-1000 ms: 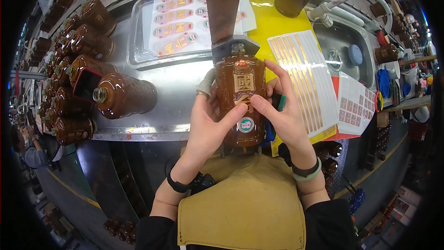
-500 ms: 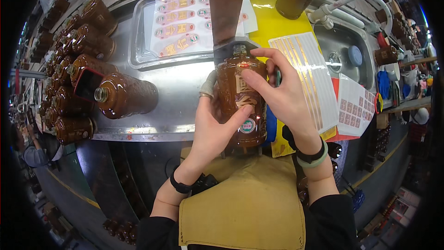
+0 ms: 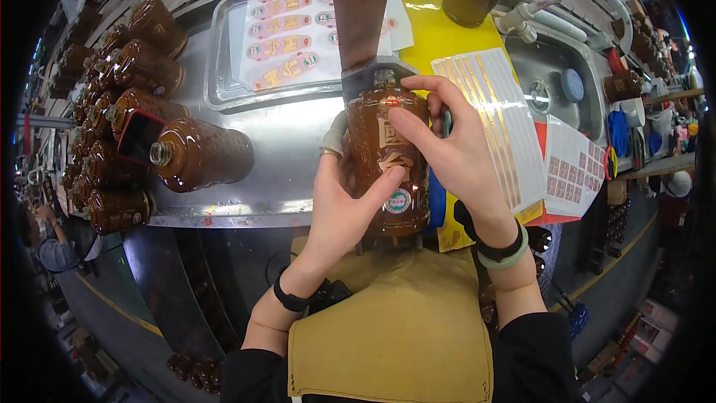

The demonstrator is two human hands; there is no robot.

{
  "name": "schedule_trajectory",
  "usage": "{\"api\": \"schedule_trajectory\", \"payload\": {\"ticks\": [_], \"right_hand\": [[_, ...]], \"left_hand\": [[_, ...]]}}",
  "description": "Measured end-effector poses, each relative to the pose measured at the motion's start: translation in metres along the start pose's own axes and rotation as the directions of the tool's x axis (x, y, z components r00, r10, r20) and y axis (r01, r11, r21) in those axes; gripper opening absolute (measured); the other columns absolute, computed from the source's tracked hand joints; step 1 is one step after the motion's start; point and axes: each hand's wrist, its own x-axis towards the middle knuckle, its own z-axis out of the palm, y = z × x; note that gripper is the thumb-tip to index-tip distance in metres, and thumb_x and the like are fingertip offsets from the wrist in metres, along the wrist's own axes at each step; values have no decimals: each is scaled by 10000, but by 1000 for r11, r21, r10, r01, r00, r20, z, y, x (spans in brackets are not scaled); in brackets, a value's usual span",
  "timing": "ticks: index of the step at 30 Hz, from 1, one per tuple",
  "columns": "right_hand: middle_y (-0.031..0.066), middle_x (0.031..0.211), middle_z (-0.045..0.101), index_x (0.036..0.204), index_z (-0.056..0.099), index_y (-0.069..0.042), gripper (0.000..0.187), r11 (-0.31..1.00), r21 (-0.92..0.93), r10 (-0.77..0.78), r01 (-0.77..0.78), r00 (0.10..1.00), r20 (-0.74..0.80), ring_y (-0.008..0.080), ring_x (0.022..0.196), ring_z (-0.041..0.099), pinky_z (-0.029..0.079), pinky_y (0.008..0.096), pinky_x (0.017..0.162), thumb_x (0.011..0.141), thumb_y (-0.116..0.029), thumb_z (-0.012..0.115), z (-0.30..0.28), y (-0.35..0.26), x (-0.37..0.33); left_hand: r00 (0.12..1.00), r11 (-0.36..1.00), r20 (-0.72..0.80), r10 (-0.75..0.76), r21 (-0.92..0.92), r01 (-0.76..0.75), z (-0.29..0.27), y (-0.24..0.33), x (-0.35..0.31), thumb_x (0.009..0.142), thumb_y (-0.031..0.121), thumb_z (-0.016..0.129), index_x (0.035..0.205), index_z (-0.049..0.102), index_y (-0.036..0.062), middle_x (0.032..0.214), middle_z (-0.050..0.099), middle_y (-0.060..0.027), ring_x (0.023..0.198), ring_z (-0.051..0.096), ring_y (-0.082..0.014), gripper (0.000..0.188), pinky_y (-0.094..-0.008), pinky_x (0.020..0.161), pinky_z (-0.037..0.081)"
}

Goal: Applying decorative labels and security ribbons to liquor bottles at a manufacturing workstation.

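Observation:
A brown glass bottle (image 3: pixel 371 134) with a clear-looking neck lies before me, neck pointing away, between both hands. A gold and pink label strip (image 3: pixel 391 142) runs along its face, with a round green-and-white emblem at the lower end. My left hand (image 3: pixel 343 198) is wrapped round the bottle's left side, its thumb pressing the label just above the emblem. A pale cover sits on one left finger. My right hand (image 3: pixel 459 145) grips the right side near the shoulder, thumb on the upper label. Its remaining fingers are partly hidden behind the bottle.
A metal tray (image 3: pixel 216 67) holds sheets of labels (image 3: pixel 280 26). Several brown bottles (image 3: pixel 145 67) crowd the left, one lying nearer (image 3: pixel 209 155) beside a dark phone-like device (image 3: pixel 139 136). Gold strip sheets (image 3: pixel 485 119) lie right, near a sink (image 3: pixel 538 67). A brown post (image 3: pixel 363 11) rises ahead.
Both hands keep their hold on the bottle. The right thumb and left thumb stay pressed on the label with barely any shift; the whole view has moved slightly.

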Motion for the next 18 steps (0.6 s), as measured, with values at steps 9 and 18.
{"api": "schedule_trajectory", "payload": {"ticks": [9,18], "right_hand": [[-45,844,487,1379,563,-49,523,979,191,61,-72,996,65,49,757,434,378,207,700,927,-212,770,-7,9,-19],[-48,886,460,1450,503,-80,685,976,208,56,-67,997,62,57,804,430,381,202,721,869,-205,842,-6,18,-36]], "left_hand": [[998,998,-33,-55,-45,54,-6,3,4,1019,74,620,1552,316,-23,1471,508,-169,1344,520,-230,621,-376,1119,436],[995,989,-16,-96,-114,93,-9,6,4,1031,77,598,1560,288,-26,1504,472,-178,1367,499,-240,621,-384,1131,426]]}}
